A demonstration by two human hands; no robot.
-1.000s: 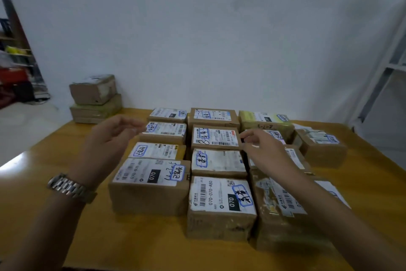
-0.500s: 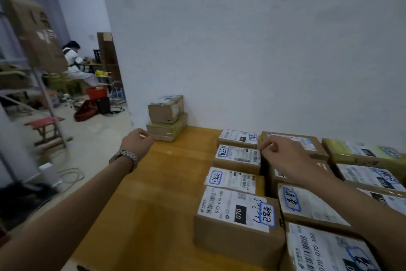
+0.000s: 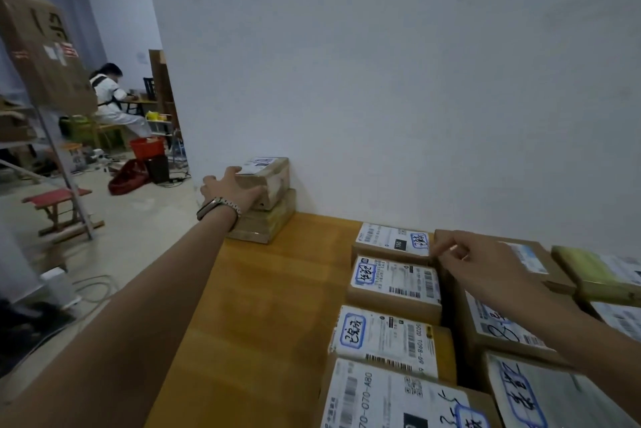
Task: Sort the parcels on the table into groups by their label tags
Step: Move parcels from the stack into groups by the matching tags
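Brown cardboard parcels with white labels lie in rows at the right of the wooden table [image 3: 270, 288]. At the table's far left corner two parcels are stacked: a small brown top parcel [image 3: 274, 174] on a flat yellow-taped parcel [image 3: 274, 222]. My left hand [image 3: 229, 189], with a metal watch on the wrist, grips the near end of the top parcel. My right hand [image 3: 475, 261] hovers over the back row with fingers pinched at the edge of a labelled parcel [image 3: 392, 242]; nothing is seen in it.
A white wall runs behind the table. Left of the table is open floor with a red stool [image 3: 55, 198], a metal shelf rack [image 3: 52, 136], cables and a red bucket [image 3: 147, 146]. A person [image 3: 111, 94] sits far back.
The view has swung left. My left hand has reached out from above the rows to the corner stack and closed on its top parcel. My right hand stays over the back row.
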